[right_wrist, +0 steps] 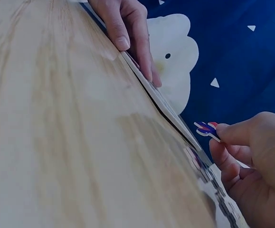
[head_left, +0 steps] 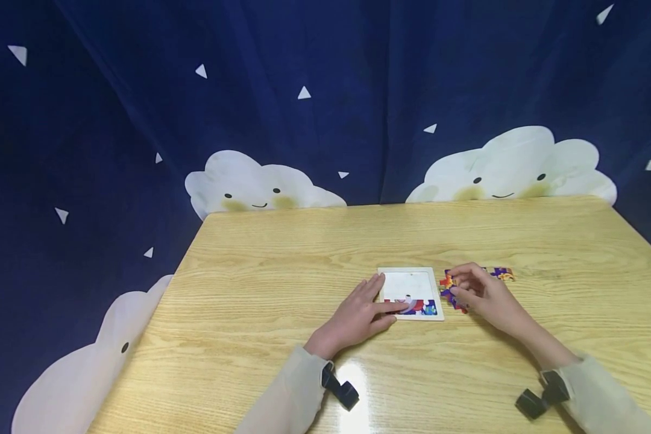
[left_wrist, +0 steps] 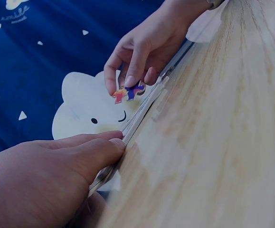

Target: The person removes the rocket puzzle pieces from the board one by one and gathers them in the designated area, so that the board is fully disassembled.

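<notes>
A white-framed puzzle tray [head_left: 440,308] lies on the table, with a row of colourful puzzle pieces [head_left: 430,307] along its near side and white backing above them. My left hand [head_left: 355,313] rests on the tray's left side, fingers extended, one lying over the fitted row. Just right of the tray, my right hand [head_left: 490,299] pinches a red and purple puzzle piece [left_wrist: 130,92] between thumb and fingers. In the right wrist view that piece [right_wrist: 206,129] is held above the table surface. Loose puzzle pieces [head_left: 503,274] lie around and partly behind the right hand.
The wooden table [head_left: 282,259] extends on all sides of the tray. A dark blue curtain [head_left: 358,48] with white clouds and triangles hangs behind and to the left. Each wrist wears a black camera mount.
</notes>
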Motion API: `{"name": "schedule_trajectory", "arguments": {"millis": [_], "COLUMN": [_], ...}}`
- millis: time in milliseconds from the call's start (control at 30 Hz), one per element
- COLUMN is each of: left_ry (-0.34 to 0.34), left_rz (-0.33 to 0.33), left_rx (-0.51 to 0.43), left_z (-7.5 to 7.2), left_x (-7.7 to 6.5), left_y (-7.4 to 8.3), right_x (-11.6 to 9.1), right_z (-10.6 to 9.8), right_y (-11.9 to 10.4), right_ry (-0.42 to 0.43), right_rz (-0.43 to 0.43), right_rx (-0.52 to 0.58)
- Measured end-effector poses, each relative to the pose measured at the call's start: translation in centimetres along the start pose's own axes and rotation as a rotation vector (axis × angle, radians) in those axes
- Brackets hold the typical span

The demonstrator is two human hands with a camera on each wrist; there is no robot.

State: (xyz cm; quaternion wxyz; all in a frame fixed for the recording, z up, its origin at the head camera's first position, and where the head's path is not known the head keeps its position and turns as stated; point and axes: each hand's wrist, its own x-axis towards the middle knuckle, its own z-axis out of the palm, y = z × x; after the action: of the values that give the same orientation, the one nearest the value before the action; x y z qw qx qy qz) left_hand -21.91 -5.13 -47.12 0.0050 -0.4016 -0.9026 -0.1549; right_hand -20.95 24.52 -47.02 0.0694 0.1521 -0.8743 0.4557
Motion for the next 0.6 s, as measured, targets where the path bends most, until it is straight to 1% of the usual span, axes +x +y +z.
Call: {"name": "schedule_trajectory", "arguments": {"millis": [133, 300, 600], "left_ry": [-0.004, -0.003, -0.001], "left_rz": [-0.012, -0.021, -0.022], "left_rx": [-0.008, -0.012, -0.015], "left_z": [0.0, 0.1, 0.0], "left_x": [0.0, 0.0, 0.0], "left_y": [0.1, 0.1, 0.1], "right_x": [-0.4, -1.1, -2.6], "right_z": [-0.5, -1.2, -3.1], "right_y": [0.5, 1.0, 2.0], "right_ry": [0.030, 0.074, 0.115], "right_rz": [-0.012, -0.037, -0.010], "right_rx": [-0.036, -0.034, -0.054]}}
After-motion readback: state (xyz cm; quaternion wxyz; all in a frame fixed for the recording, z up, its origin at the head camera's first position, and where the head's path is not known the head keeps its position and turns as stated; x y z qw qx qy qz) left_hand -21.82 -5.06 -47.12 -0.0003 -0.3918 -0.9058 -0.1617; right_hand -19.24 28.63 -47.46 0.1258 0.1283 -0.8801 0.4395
